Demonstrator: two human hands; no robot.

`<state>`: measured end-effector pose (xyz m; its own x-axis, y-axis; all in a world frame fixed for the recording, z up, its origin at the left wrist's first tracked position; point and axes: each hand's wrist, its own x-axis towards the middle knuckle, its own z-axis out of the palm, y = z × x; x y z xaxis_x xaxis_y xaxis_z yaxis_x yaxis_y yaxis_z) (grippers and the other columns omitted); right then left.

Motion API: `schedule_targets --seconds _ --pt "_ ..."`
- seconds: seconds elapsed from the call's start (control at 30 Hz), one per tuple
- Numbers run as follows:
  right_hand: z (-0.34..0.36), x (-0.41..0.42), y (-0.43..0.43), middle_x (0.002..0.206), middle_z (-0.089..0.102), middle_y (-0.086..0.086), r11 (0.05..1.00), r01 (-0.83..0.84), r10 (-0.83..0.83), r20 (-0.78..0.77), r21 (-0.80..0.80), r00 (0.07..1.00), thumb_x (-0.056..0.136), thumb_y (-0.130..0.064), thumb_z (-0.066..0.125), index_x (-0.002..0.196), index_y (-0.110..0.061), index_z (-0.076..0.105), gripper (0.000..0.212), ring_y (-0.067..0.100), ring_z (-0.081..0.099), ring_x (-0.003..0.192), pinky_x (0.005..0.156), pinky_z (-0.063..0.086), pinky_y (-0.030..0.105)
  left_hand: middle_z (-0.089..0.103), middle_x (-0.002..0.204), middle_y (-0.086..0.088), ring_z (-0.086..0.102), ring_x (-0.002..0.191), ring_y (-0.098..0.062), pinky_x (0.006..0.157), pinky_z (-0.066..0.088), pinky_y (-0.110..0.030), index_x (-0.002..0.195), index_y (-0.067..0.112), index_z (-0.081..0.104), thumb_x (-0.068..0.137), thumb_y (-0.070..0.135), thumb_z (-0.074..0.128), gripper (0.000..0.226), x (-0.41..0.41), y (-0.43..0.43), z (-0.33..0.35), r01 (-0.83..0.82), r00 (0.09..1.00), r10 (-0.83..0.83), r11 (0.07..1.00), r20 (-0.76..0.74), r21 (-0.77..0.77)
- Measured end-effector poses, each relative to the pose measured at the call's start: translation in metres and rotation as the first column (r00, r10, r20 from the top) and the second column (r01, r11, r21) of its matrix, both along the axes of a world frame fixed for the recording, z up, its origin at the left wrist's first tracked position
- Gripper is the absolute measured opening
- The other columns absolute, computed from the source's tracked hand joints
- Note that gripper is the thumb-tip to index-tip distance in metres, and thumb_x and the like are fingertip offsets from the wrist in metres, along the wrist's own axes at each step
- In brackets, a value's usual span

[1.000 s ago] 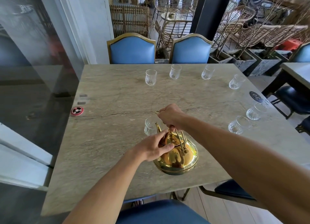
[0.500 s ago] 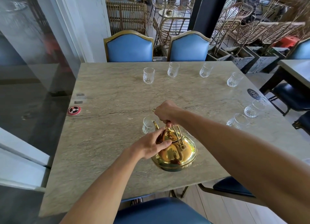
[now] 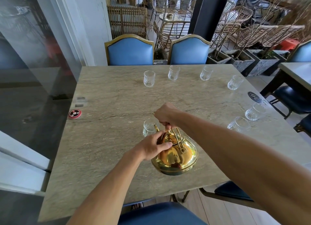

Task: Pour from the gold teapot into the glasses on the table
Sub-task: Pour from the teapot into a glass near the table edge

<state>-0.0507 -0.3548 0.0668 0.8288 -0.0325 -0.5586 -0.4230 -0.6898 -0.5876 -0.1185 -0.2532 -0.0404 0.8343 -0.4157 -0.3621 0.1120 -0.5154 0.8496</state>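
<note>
A small round red-and-black disc lies at the table's left edge, well to the left of the grip. The pale grey-green stone table carries everything else. A person's left hand rests on top of the shiny gold metal teapot; its thumb lies against the upper body and its fingers curl over the lid by the knob, a grip pressed on the lid rather than wrapped around anything. Just beyond this hand, touching or nearly touching the teapot's curved spout, stands a clear cut-glass tumbler, partly hidden by the spout and fingers. The right hand is above the lid, closed in a fist around the top of the teapot's thin gold wire handle, its grip clamped tight on it. The teapot is tilted toward the near tumbler, with its underside showing toward the camera; whether the base touches the table cannot be told.

Farther off from the grip, four more clear tumblers stand in a row along the far side of the table: one straight ahead, then others stepping to the right. To the right of the grip, two more tumblers stand near the table's right edge, beside a dark oval plaque. Two blue padded chairs with gold frames face the far edge.
</note>
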Motion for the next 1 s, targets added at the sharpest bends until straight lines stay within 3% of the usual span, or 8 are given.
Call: schedule_targets --seconds 0.2,0.4,0.53,0.73,1.0 --pt "-0.004 -0.003 0.0 0.053 0.046 0.006 1.0 0.001 -0.001 0.02 -0.003 1.0 0.087 0.001 0.044 0.068 -0.005 0.051 0.021 0.016 0.04 0.038 0.036 0.033 0.02 0.07 0.115 0.01 0.066 0.108 -0.011 0.084 0.042 -0.013 0.156 0.03 0.048 0.102 0.051 0.065 0.06 -0.007 -0.001 0.001 -0.014 1.0 0.014 1.0 -0.017 -0.005" --pt "-0.003 -0.004 0.002 0.053 0.044 0.005 1.0 -0.007 0.007 0.008 0.011 1.0 0.089 0.001 0.043 0.07 -0.006 0.05 0.021 0.015 0.038 0.038 0.034 0.031 0.017 0.067 0.118 0.008 0.065 0.109 -0.011 0.086 0.043 -0.013 0.159 0.027 0.044 0.104 0.044 0.065 0.061 -0.011 0.0 0.004 -0.04 0.999 0.039 0.999 -0.031 -0.013" --pt "-0.001 -0.005 0.003 0.054 0.043 0.005 1.0 -0.011 0.011 0.003 0.016 1.0 0.089 0.001 0.043 0.07 -0.005 0.049 0.021 0.015 0.036 0.038 0.033 0.03 0.016 0.07 0.113 0.009 0.065 0.099 0.0 0.085 0.047 -0.014 0.155 0.027 0.05 0.093 0.058 0.066 0.071 -0.013 0.001 0.005 -0.055 0.998 0.054 0.998 -0.043 -0.035" --pt "0.0 -0.005 0.003 0.054 0.044 0.005 1.0 -0.023 0.022 0.005 0.012 1.0 0.091 -0.002 0.044 0.072 -0.005 0.049 0.021 0.014 0.036 0.038 0.033 0.03 0.015 0.076 0.114 0.004 0.069 0.098 -0.003 0.084 0.048 -0.017 0.149 0.03 0.054 0.083 0.064 0.06 0.074 -0.013 0.002 0.004 -0.046 0.998 0.045 0.998 -0.034 -0.043" --pt "0.0 -0.002 0.003 0.052 0.042 0.004 1.0 -0.022 0.022 0.003 0.012 1.0 0.09 0.0 0.043 0.066 -0.007 0.048 0.025 0.014 0.036 0.037 0.032 0.029 0.017 0.072 0.124 0.004 0.067 0.111 -0.015 0.09 0.047 -0.017 0.15 0.031 0.055 0.083 0.063 0.06 0.074 -0.011 0.001 0.004 -0.065 0.997 0.063 0.996 -0.035 -0.056"
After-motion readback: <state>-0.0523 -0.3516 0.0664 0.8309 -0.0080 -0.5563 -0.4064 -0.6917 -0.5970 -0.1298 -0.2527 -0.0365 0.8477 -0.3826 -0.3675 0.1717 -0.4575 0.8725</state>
